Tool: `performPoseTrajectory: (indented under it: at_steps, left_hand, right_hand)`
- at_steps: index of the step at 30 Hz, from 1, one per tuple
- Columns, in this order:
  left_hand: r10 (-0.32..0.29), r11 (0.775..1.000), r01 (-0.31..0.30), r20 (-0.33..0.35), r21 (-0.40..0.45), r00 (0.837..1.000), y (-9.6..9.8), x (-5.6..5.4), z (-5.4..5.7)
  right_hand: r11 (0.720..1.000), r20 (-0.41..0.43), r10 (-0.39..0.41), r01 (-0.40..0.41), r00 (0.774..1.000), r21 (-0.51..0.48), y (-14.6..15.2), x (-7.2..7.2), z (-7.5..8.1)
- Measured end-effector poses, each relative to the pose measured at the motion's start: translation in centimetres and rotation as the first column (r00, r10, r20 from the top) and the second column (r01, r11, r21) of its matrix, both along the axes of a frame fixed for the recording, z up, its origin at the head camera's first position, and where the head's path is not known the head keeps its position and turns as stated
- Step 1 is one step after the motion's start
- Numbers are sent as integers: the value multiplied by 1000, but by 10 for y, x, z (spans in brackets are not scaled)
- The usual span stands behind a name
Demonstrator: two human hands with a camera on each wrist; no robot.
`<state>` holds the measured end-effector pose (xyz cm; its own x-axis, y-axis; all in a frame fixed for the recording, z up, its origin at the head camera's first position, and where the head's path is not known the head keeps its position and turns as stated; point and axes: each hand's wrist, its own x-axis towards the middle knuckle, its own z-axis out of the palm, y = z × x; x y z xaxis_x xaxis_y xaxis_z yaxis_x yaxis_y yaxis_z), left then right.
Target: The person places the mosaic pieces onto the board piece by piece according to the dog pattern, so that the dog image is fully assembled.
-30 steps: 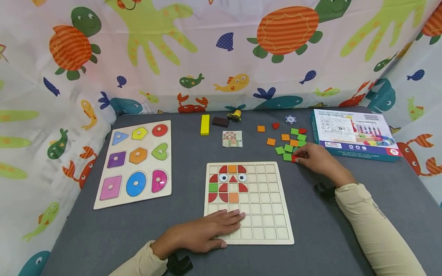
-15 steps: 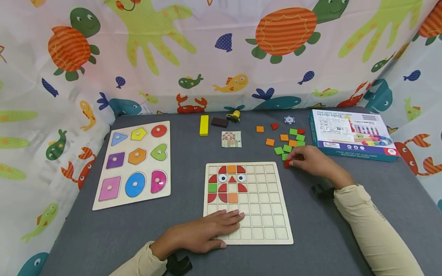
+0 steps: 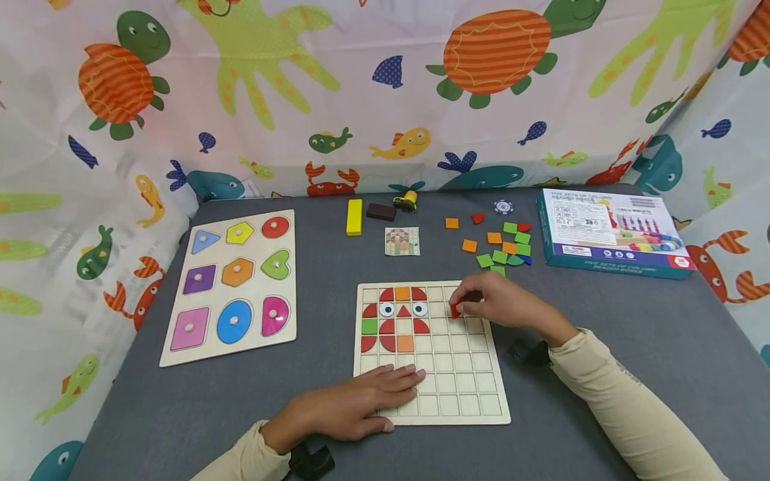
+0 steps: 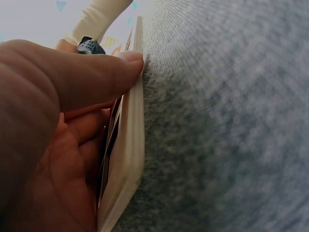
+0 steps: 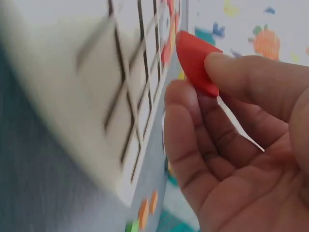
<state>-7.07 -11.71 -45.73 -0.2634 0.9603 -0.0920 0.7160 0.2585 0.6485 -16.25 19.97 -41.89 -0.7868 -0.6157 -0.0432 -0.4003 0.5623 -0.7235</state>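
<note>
In the head view, a pale wooden grid board (image 3: 457,385) lies at the middle of the table. Red curved tiles, eye tiles, an orange tile (image 3: 405,343) and a green tile (image 3: 369,326) fill part of its upper left. My left hand (image 3: 361,404) rests on the board's lower left with fingers extended; the left wrist view shows the thumb touching its edge. Over the upper right squares, my right hand (image 3: 508,300) pinches a red tile (image 5: 195,60) between thumb and fingers. That tile has a curved side and is tilted above the board.
Loose green tiles (image 3: 499,256), orange tiles (image 3: 469,246) and red ones lie beyond the right hand. A small pattern card (image 3: 402,241), yellow block (image 3: 354,218) and dark brown block (image 3: 381,212) sit behind the board. A shape puzzle (image 3: 228,307) lies left, a box (image 3: 613,234) right.
My right hand has slid the red tile off the loose pile, lifted it and carried it left over the board. A blue tile now shows by the pile. The left hand stays put.
</note>
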Motion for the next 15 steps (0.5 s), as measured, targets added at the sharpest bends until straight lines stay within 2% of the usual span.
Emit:
performPoseTrajectory:
  at_steps: [5, 10, 15]
  left_hand:
    - [0, 1000, 0, -14, -2, 1000, -1, 1, -1]
    - [2, 1000, -2, -25, -1, 1000, -1, 0, 1]
    - [3, 1000, -3, 1, -5, 1000, -1, 1, 1]
  right_hand:
    - [994, 22, 98, -97, 995, -41, -26, 9, -5]
    - [992, 49, 104, -100, 993, -77, -47, 18, -9]
    - [994, -1, 103, -103, 995, -34, -59, 24, -17]
